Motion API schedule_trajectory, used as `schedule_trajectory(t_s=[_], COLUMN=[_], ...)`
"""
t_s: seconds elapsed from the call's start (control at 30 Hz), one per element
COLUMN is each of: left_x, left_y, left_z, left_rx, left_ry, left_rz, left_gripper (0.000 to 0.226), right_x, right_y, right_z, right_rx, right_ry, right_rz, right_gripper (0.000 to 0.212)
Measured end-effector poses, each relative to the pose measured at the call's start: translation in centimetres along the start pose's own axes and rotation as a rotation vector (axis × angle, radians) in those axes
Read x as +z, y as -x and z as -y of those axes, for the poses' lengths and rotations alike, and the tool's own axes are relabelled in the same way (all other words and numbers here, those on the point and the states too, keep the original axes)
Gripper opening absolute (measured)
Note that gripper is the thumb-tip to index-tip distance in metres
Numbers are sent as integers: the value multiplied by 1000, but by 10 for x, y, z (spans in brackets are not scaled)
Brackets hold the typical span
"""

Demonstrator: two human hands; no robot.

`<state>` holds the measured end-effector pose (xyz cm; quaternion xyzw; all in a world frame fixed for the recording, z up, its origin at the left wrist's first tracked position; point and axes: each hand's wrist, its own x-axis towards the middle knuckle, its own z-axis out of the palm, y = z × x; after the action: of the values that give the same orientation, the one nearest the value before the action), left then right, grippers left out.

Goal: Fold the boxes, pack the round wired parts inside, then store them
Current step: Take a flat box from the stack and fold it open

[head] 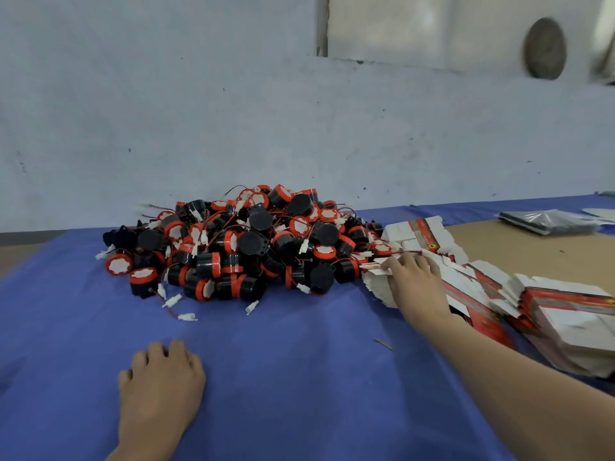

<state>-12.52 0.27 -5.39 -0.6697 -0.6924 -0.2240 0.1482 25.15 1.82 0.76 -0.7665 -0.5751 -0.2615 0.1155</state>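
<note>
- Two hands of mine show here, and each has its own job.
- My right hand (416,281) reaches out to the flat boxes (479,287) on my right side. My fingers bend over the end of the row and my thumb sits at the edge. I think I am pinching the top one to peel it off. I cannot tell if I have just one.
- My left hand (161,377) lies palm down on the blue cloth (299,354), close to me. Its fingers are loosely bent and hold nothing. I think it waits there so it can help fold when a box comes over.
- Lots of round wired parts (239,244) sit in one big heap in the middle of the cloth, near the wall. They are black with red bands, and thin wires with little white plugs stick out.
- The heap touches the end of the flat boxes, so I can reach both from where I am.
- The flat boxes lean on each other like fallen cards. That lets me catch one edge at a time.
- No folded box shows yet, so I think the job is just starting.
- The wires cross each other, so a part may drag others along when I pull it out.
</note>
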Motion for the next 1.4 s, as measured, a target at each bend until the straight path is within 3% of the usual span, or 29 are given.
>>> schedule_trajectory(t_s=[0.17,0.23,0.3,0.37,0.43,0.53,0.6,0.67,0.77,0.87,0.93,1.07,1.27,1.4], left_x=[-3,-5,-6,-8,-10,-28,-33,-30,-27,-27,-27,-29,-25,-19], left_y=[-1,1,1,-1,-4,0,6,12,10,8,9,14,10,7], left_z=[-3,-5,-6,-8,-17,-47,-63,-65,-58,-55,-57,-62,-54,-53], left_rx=[-75,-80,-102,-108,-113,-288,-310,-287,-365,-437,-356,-173,-456,-494], left_ry=[84,99,91,141,454,1147,1353,1409,1460,1511,1484,1431,1523,1526], left_rz=[8,-9,5,91,99,239,289,264,158,158,189,260,137,89], left_gripper=[21,24,23,21,10,29,30,21,16,16,18,26,34,27], right_x=[-45,-68,-88,-91,-74,-47,-36,-31,-30,-35,-35,-36,-34,-35], right_y=[-6,-9,-6,7,29,70,90,99,99,100,102,104,104,104], right_z=[5,16,39,61,88,133,153,162,163,163,165,172,169,165], right_rx=[100,162,272,404,550,709,722,660,650,622,545,452,384,251], right_ry=[-331,-727,-1216,-1527,-1777,-2090,-2129,-2069,-1961,-1760,-1681,-1563,-1643,-1717], right_rz=[-378,-454,-400,-329,-145,204,343,373,276,129,52,57,155,343], right_gripper=[16,10,14,14,12,12,12,14,34,61,59,51,51,50])
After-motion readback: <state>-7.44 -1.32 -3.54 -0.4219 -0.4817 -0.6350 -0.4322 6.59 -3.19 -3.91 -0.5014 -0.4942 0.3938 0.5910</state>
